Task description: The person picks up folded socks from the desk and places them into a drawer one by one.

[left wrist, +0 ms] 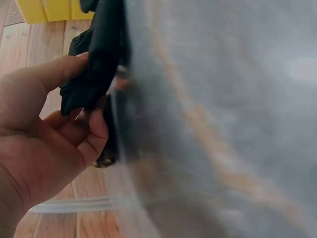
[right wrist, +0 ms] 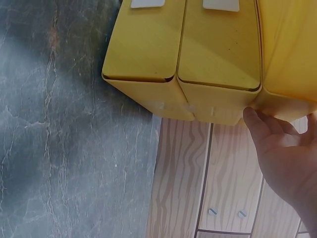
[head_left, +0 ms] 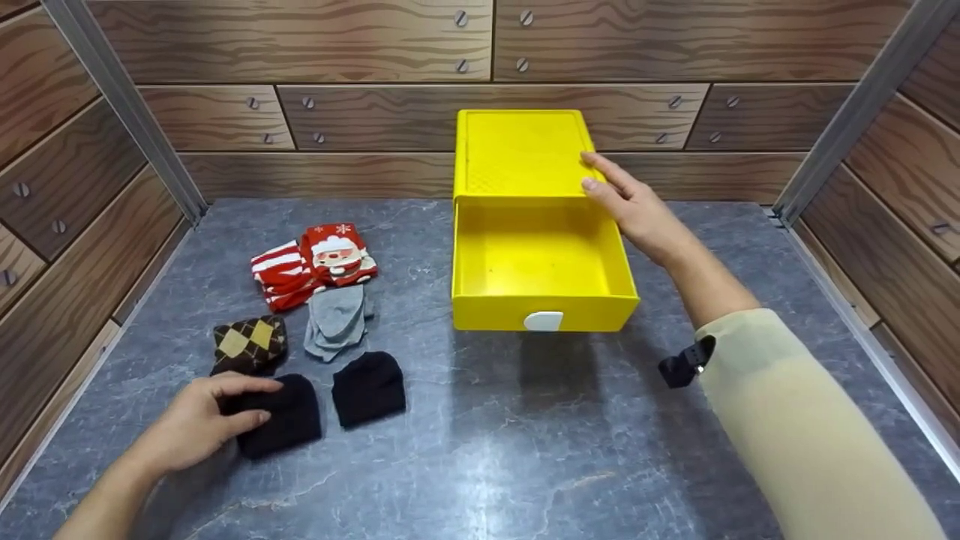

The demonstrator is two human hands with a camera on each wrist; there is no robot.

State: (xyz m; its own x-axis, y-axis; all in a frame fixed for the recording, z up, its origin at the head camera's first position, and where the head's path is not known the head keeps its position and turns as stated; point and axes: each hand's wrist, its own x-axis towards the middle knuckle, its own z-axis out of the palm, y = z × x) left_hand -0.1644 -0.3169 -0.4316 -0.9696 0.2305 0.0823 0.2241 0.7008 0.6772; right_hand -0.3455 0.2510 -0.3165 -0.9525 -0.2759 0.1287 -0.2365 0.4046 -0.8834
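My left hand (head_left: pixel 196 420) pinches the outer edge of a folded black sock (head_left: pixel 289 424) at the front left of the table. In the left wrist view, thumb and fingers close on the bunched dark cloth (left wrist: pixel 96 64). A second folded black sock (head_left: pixel 369 390) lies just right of it. Behind are a brown argyle sock (head_left: pixel 251 341), a folded grey pair (head_left: pixel 335 319) and red Santa socks (head_left: pixel 337 255). My right hand (head_left: pixel 637 214) rests with extended fingers on the top right edge of a yellow drawer unit (head_left: pixel 525 150), whose top drawer (head_left: pixel 487 313) is pulled out and bare inside.
In the right wrist view, two lower drawers (right wrist: pixel 219 49) of the unit are pushed in. Wood-print panels (head_left: pixel 375 41) wall off the back and sides of the grey marbled table (head_left: pixel 525 465). A black strap (head_left: pixel 686 364) hangs from my right sleeve.
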